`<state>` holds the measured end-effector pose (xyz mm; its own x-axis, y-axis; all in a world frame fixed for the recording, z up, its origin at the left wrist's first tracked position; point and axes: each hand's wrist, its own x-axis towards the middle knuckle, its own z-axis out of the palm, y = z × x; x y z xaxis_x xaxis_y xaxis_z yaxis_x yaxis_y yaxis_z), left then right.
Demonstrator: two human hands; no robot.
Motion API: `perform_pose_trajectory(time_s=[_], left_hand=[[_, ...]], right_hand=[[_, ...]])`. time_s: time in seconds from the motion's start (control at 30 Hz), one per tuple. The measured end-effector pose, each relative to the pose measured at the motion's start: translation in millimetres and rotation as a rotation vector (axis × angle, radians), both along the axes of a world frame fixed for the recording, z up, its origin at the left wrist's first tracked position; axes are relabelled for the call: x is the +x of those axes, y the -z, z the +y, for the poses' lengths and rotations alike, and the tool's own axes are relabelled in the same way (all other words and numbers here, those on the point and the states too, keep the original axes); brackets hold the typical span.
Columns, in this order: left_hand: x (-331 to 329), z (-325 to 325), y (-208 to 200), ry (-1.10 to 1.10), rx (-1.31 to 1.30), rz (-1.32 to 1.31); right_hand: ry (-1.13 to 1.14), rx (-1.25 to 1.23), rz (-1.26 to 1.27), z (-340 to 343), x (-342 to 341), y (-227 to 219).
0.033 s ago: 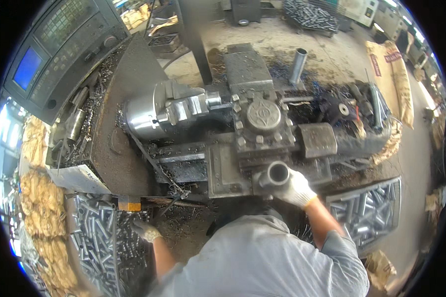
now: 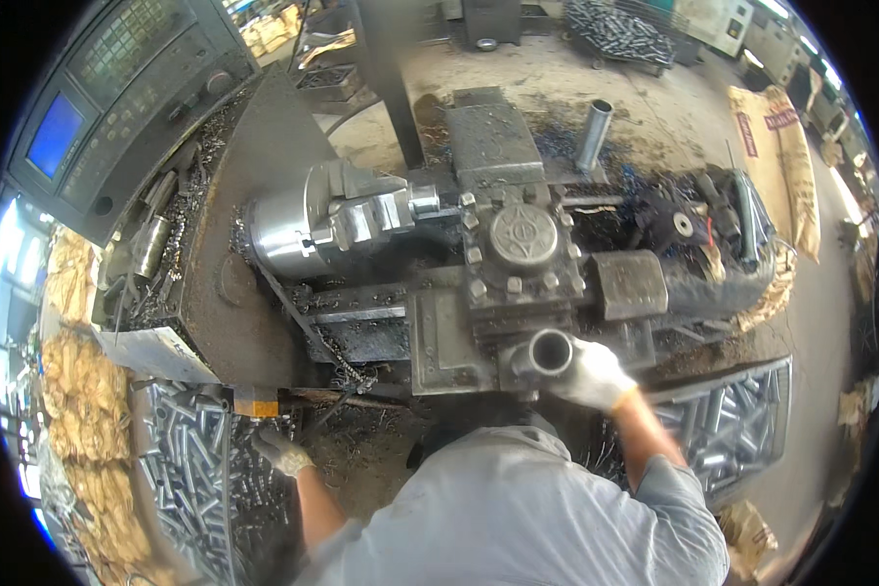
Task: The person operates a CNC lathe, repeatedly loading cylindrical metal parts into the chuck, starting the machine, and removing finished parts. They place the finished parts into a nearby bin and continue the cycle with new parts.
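The white-gloved right hand (image 2: 596, 377) rests by the open-mouthed grey metal cylinder (image 2: 545, 355) at the dark steel machine carriage's (image 2: 439, 350) near edge; its grip is hidden. The gloved left hand (image 2: 285, 455), grip also unclear, hangs beside heaped short grey metal tubes (image 2: 188, 479). Loose glove fabric could snag on the cylinder's rim; dark metal shavings (image 2: 352, 430) might cut fingers.

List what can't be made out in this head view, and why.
Head view throughout:
Right hand: some fingers hidden by the open-ended tube.
Left hand: fingertips blend into the dark background, so whether they hold anything is unclear.
Blue screen: contents too small.
Right-side bin: partly covered by the right forearm.
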<state>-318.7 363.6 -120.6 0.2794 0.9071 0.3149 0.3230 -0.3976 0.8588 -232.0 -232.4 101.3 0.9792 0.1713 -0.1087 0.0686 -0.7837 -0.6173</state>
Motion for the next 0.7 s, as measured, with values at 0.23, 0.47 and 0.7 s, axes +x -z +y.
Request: perform_pose_trajectory(time_s=[0.23, 0.47, 0.7], left_hand=[[10, 33, -40, 0.238, 0.017, 0.523], [146, -185, -118, 0.701, 0.081, 0.053], [322, -172, -255, 0.836, 1.108, 0.303]], right_hand=[[0.008, 0.365, -0.074, -88, 142, -117], [-0.560, 0.351, 0.432, 49, 359, -45], [-0.180, -0.751, -0.278, -27, 483, -61]])
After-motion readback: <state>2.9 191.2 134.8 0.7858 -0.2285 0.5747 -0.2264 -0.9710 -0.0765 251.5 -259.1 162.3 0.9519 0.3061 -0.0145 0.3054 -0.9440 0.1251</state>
